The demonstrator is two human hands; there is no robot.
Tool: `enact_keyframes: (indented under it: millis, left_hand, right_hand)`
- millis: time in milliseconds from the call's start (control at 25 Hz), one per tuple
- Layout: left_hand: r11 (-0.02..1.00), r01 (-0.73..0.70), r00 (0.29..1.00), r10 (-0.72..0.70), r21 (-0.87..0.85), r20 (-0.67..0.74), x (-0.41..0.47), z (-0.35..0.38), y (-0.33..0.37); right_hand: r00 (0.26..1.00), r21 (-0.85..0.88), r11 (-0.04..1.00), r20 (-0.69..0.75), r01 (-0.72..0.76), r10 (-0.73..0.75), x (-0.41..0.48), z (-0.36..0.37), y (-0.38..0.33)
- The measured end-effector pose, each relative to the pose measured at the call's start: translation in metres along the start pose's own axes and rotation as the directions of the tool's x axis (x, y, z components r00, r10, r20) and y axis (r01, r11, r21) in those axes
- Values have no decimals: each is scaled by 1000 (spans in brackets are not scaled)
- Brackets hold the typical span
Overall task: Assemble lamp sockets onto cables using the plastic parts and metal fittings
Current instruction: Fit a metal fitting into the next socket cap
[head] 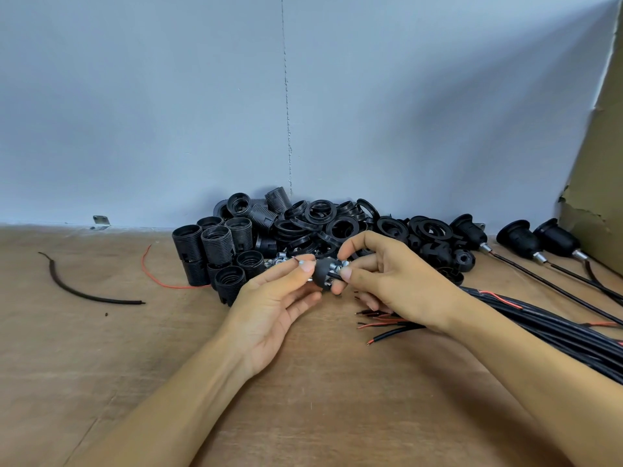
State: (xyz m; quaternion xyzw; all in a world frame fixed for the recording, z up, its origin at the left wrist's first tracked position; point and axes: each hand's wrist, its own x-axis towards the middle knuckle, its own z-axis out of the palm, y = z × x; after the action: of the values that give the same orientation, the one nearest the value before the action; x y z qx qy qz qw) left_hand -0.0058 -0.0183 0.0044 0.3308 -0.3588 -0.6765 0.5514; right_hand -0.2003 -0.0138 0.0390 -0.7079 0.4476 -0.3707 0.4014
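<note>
Holding the work up off the table between both hands, I have a black socket cap threaded on a cable, right in front of the parts pile. My left hand pinches what looks like the cable's bared end between thumb and forefinger just left of the cap, its other fingers loosely stretched below. I judge that grip is there to stop the cable slipping back through the hole. My right hand pinches the metal fitting at the cap's neck with thumb and forefinger, the remaining fingers curled beneath. That looks like the hold for seating or turning the fitting against the cap. Whether it is fully seated I cannot tell, because fingertips cover the joint.

Supplies sit within easy reach. Threaded barrels stand clustered left of the hands, rings are heaped behind, and the cable bundle fans in from the right with stripped ends under my right wrist. Three finished sockets lie apart at the far right, so done pieces do not mix with the feedstock. A dark offcut and a red wire lie to the left. I judge this socket is at an early stage, with the barrel not yet on.
</note>
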Motion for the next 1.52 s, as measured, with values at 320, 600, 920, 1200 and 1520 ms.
enact_keyframes:
  millis: [320, 600, 920, 1200, 1520]
  left_hand:
    - [999, -28, 998, 25, -42, -66, 2, 3, -3]
    - [996, -59, 990, 49, -73, -134, 5, 1, -5]
    - [997, -44, 994, 38, -56, -104, 6, -2, -5]
    - [996, -51, 998, 48, -77, -40, 2, 4, -8]
    - [984, -102, 985, 79, -146, -153, 5, -1, -4]
  right_hand:
    - [998, -311, 949, 36, -47, 61, 1, -17, -14]
    - [996, -567, 824, 64, -12, 58, 1, -30, -12]
    - [991, -378, 926, -123, 4, -54, 2, -17, -1]
    - [992, -94, 995, -121, -30, 19, 5, -9, -9]
    - [985, -427, 892, 17, -147, 170, 1, -39, -16]
